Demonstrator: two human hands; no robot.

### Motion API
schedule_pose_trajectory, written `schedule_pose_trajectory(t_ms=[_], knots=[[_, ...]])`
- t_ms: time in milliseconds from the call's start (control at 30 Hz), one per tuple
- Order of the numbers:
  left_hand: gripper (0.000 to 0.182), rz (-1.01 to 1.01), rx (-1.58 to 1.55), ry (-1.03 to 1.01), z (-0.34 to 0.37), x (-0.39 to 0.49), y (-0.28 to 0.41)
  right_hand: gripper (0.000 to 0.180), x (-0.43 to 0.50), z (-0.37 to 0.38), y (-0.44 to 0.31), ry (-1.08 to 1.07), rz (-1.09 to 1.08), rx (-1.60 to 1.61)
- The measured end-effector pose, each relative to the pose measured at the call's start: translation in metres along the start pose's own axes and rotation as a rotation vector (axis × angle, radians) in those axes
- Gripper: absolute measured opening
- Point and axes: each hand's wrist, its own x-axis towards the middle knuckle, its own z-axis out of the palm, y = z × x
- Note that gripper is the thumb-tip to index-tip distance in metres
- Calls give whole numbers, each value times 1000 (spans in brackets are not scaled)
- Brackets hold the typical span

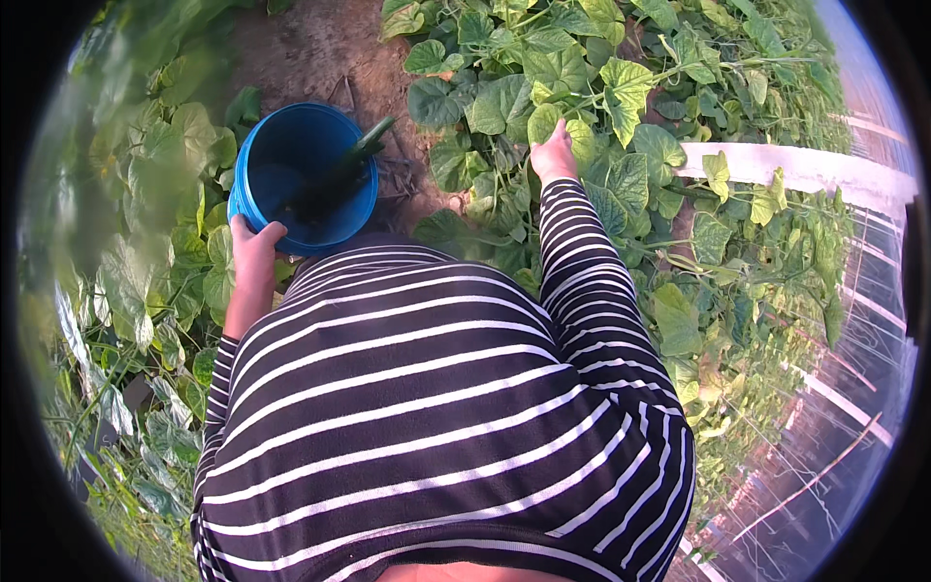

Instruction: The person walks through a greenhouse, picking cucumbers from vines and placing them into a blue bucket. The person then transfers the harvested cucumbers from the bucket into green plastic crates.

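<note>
My left hand point(251, 244) grips the near-left rim of a blue plastic bucket point(251, 185), with the thumb over the edge. The bucket tilts so its mouth faces me. Inside lie dark green cucumbers point(331, 182), hard to separate in the shadow; one end point(378, 133) sticks out past the right rim. My right hand point(554, 154) reaches forward into the cucumber vines, touching or right beside rounded green leaves point(582, 142). Its fingers are mostly hidden, and whether they hold anything does not show. A yellow-green leaf point(627, 94) hangs just beyond it on the right.
Bare brown soil point(313, 51) forms a path ahead, with dry stalks point(398, 178) beside the bucket. Dense vines point(153, 240) crowd the left side. At right, a white beam point(800, 171) crosses above the foliage, and strings point(822, 473) run near the plants.
</note>
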Motion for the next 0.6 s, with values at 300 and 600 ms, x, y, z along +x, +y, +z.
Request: schedule_pose_trajectory(t_ms=[300,600], knots=[[53,-90,66,22,-45,105,52,48,20,28,-40,-335,296,-325],[51,-148,115,21,-22,155,90,33,70,53,-126,205,-208,-18]])
